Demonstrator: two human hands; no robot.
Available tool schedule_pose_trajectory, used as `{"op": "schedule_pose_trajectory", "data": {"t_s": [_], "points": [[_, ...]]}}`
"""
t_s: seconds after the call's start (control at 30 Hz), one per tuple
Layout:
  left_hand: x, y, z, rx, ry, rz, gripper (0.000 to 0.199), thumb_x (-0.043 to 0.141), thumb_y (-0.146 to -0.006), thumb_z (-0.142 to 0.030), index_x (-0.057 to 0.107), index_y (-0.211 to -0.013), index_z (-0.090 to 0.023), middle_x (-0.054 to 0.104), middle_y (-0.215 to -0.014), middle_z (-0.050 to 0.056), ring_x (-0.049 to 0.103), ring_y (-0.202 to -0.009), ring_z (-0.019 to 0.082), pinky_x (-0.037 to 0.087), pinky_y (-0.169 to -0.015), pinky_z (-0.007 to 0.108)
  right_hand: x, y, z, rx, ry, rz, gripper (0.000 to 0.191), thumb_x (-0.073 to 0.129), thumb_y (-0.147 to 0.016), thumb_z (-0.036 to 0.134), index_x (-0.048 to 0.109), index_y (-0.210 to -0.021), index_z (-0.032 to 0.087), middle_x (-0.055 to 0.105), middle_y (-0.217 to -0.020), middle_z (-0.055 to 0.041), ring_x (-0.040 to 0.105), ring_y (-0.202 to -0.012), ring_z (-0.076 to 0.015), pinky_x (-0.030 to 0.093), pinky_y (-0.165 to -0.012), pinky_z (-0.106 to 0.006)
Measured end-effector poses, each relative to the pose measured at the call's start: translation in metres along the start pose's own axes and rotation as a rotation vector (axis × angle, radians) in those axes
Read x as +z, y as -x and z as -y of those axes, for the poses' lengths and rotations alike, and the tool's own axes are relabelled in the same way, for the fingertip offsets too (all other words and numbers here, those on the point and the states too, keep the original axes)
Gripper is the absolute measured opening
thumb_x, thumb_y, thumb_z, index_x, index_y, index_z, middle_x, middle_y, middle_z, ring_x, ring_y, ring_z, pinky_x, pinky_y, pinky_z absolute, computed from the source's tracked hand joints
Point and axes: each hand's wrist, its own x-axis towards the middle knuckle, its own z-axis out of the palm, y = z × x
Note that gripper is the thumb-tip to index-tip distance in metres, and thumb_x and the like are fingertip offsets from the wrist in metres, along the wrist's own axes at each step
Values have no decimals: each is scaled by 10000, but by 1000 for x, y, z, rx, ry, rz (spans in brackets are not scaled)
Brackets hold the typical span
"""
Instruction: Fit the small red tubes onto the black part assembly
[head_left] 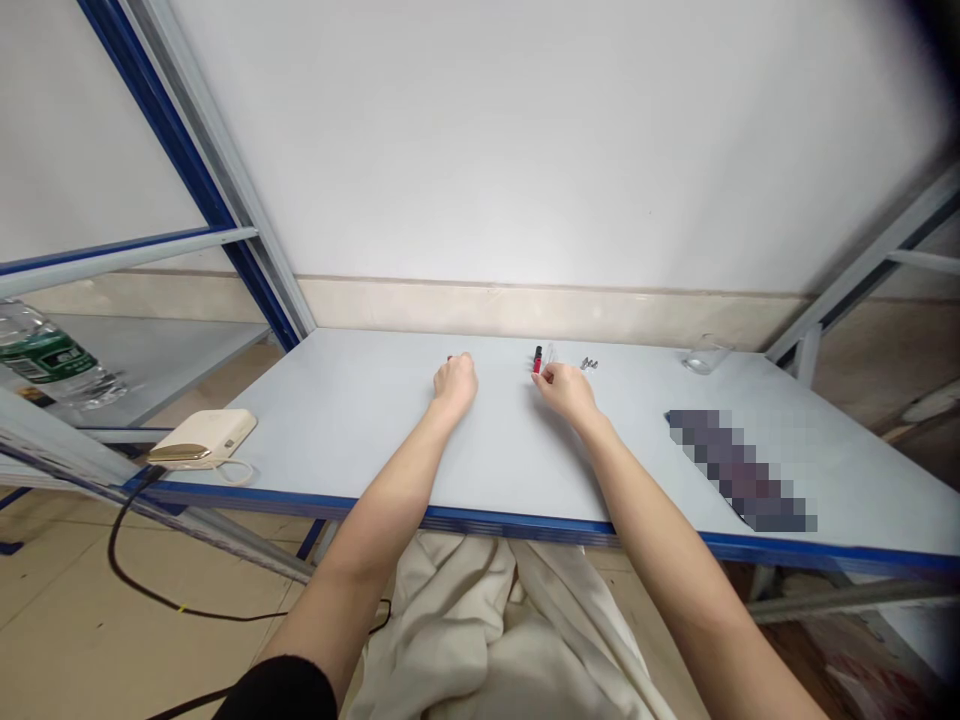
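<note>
My left hand [455, 385] is closed in a fist just above the table. A tiny dark bit shows at its top edge, but what the fingers hold is hidden. My right hand [568, 390] has its thumb and fingertips pinched together; I cannot make out what is between them. Right by those fingertips are a small red piece [537, 366] and a small black piece [538, 351], in line with each other. A clear, slim piece [551, 352] stands just behind the hand. Several small shiny metal pieces [589, 364] lie to its right.
The grey table [345, 420] has a blue front edge and a wall behind. A clear glass [703, 358] stands at the back right, a pixelated dark object [739, 470] at the right. A cream box [206, 438] with a cable is at the left, near a water bottle [56, 360].
</note>
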Motion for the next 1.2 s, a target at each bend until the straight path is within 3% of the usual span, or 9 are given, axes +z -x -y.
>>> {"op": "schedule_pose_trajectory", "data": {"t_s": [0.13, 0.27, 0.4, 0.6, 0.9, 1.2], "points": [[9, -1, -5, 102, 380, -23, 291, 369, -878, -203, 622, -1008, -145, 668, -887, 93, 609, -844, 174, 444, -808, 287, 4, -3, 0, -8, -42, -21, 248, 418, -858, 338, 564, -738, 177, 628, -743, -73, 541, -699, -171, 324, -602, -243], [15, 3, -16, 156, 801, 99, 292, 427, -866, -272, 619, -1025, -120, 668, -890, 81, 526, -545, 89, 428, -524, 206, 9, -5, 2, -49, -164, 11, 273, 361, -891, 355, 548, -823, 169, 629, -774, -79, 544, -708, -172, 346, -623, -239], [16, 10, -24, 91, 1000, 186, 263, 440, -863, -246, 618, -996, -105, 671, -910, 94, 410, -420, 34, 361, -430, 178, 11, -5, 4, -70, -290, 92, 335, 297, -918, 365, 534, -796, 162, 617, -742, -63, 536, -682, -152, 357, -637, -230], [16, 14, -28, 55, 1103, 308, 239, 438, -863, -194, 591, -1023, -104, 670, -970, 125, 471, -403, 34, 290, -386, 178, 10, -5, 3, -95, -401, 80, 369, 300, -909, 346, 479, -639, 168, 557, -628, -15, 482, -579, -116, 340, -597, -215], [12, 15, -29, 30, 1153, 294, 198, 417, -872, -168, 570, -980, -104, 662, -995, 130, 501, -413, 32, 268, -374, 169, 11, -6, 3, -91, -484, 71, 397, 315, -891, 428, 476, -635, 170, 548, -598, -8, 483, -565, -112, 346, -586, -218], [12, 10, -25, -53, 1189, 215, 270, 389, -910, -310, 555, -929, -98, 664, -975, 135, 488, -420, 25, 287, -382, 161, 9, -8, -2, -169, -492, -12, 175, 467, -819, 332, 521, -826, 165, 608, -749, -21, 505, -619, -115, 368, -621, -232]]}}
